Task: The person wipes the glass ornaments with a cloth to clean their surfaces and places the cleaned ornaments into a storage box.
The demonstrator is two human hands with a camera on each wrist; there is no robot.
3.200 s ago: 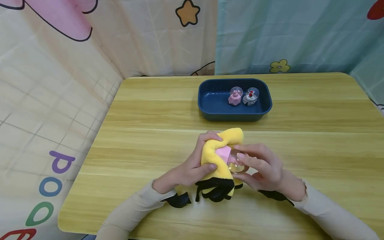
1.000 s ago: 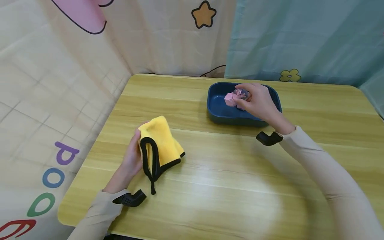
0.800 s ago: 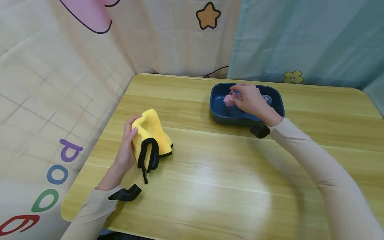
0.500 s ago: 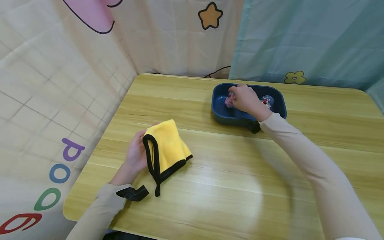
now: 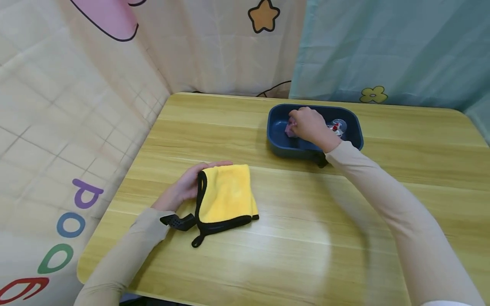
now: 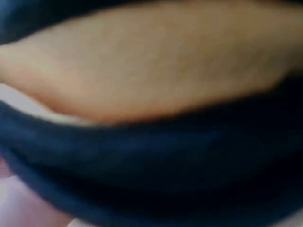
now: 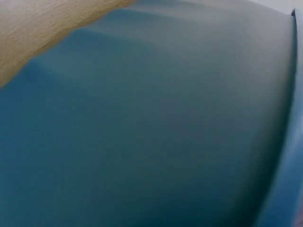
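Note:
My right hand (image 5: 308,124) reaches into the dark blue tray (image 5: 285,152) and holds a small pink snow globe (image 5: 290,128) by its upper part, near the tray's left end. The fingers cover most of its dome. A second snow globe (image 5: 337,127), white with red bits under a clear dome, sits to the right of the hand. Nearer the front left, my left hand (image 5: 188,182) lies at the left and far edge of a folded yellow cloth (image 5: 227,193) with black trim. Its fingers extend along the far edge; part of the hand is hidden by the cloth.
The tray stands near the back edge of the wooden table (image 5: 291,255). Printed curtains hang behind and at the left. The tray's blue wall (image 7: 156,118) fills the right wrist view. The left wrist view is blurred by close dark and skin-toned shapes.
My right hand has carried the pink globe from the cloth into the tray and lowered it at the left. My left hand moved left with the cloth, then back right, the cloth flattening out.

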